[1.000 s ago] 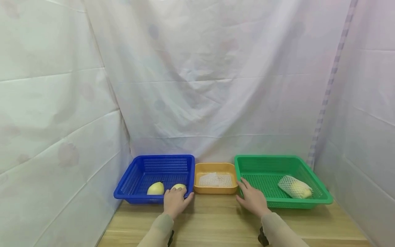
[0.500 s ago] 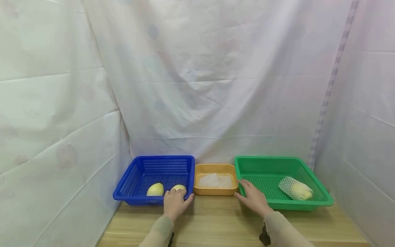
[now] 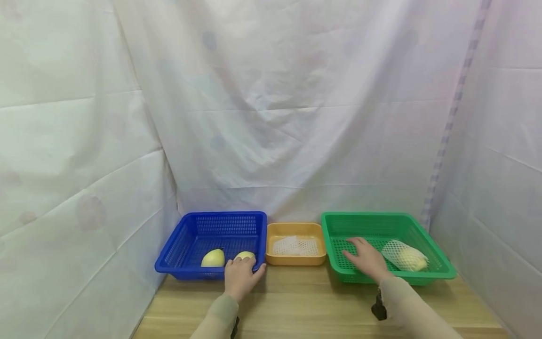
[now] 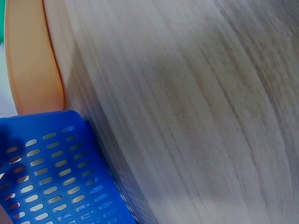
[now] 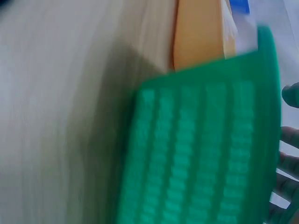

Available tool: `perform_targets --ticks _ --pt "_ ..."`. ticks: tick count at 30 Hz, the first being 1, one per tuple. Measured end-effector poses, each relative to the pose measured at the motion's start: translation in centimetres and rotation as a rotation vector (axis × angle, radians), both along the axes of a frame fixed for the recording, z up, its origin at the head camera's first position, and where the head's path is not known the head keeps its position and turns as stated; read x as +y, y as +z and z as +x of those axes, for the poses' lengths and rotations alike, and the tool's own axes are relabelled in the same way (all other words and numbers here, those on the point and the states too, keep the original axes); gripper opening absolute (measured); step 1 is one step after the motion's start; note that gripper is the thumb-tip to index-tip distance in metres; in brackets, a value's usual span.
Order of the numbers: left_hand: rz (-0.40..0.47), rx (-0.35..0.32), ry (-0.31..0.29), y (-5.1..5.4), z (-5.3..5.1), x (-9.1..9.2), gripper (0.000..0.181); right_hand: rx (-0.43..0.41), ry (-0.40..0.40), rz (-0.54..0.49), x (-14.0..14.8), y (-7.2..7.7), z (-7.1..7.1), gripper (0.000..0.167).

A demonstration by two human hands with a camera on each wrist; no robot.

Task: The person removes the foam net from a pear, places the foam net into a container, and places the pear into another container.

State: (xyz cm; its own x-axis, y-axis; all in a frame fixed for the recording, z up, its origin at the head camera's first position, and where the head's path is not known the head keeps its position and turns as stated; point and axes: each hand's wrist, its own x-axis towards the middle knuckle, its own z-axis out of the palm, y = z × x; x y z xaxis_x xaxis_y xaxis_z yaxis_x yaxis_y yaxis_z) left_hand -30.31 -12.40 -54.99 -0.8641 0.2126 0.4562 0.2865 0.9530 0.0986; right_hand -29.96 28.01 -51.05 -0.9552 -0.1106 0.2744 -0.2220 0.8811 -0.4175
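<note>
Two perforated plastic baskets, one blue (image 3: 224,227) and one green (image 3: 368,226), flank a single orange tray (image 3: 295,260) holding white foam netting (image 3: 296,246) whose pieces overlap too much to count. Three yellow pears show: a left pear (image 3: 213,258) and a right pear (image 3: 244,255) in the blue basket, and a netted pear (image 3: 410,260) at the right of the green one. The left hand (image 3: 240,278) lies over the blue basket's near rim at the right pear, thumb apart; whether its fingers pinch anything cannot be told. The right hand (image 3: 366,259) is over the green basket, left of the netted pear, fingers extended and thumb spread away. Everything stands on a wood-grain table (image 3: 292,301), with pale cloth (image 3: 288,117) hung behind and at both sides. The right pear is partly covered by fingers; the right wrist view is blurred, and the basket wall there hides part of the hand.
</note>
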Motion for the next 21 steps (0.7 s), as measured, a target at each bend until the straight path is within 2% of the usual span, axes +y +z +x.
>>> perform_targets --ticks 6,13,21 --pt "0.013 -0.004 0.002 0.0 -0.1 0.1 0.049 -0.027 -0.018 -0.015 3.7 1.3 -0.6 0.057" --pt "0.001 -0.011 0.013 0.0 0.1 0.0 0.053 -0.054 -0.087 0.08 7.7 1.6 -1.1 0.064" --pt "-0.001 -0.024 0.012 0.1 0.2 0.2 0.049 -0.179 -0.164 0.141 11.4 1.4 -1.1 0.081"
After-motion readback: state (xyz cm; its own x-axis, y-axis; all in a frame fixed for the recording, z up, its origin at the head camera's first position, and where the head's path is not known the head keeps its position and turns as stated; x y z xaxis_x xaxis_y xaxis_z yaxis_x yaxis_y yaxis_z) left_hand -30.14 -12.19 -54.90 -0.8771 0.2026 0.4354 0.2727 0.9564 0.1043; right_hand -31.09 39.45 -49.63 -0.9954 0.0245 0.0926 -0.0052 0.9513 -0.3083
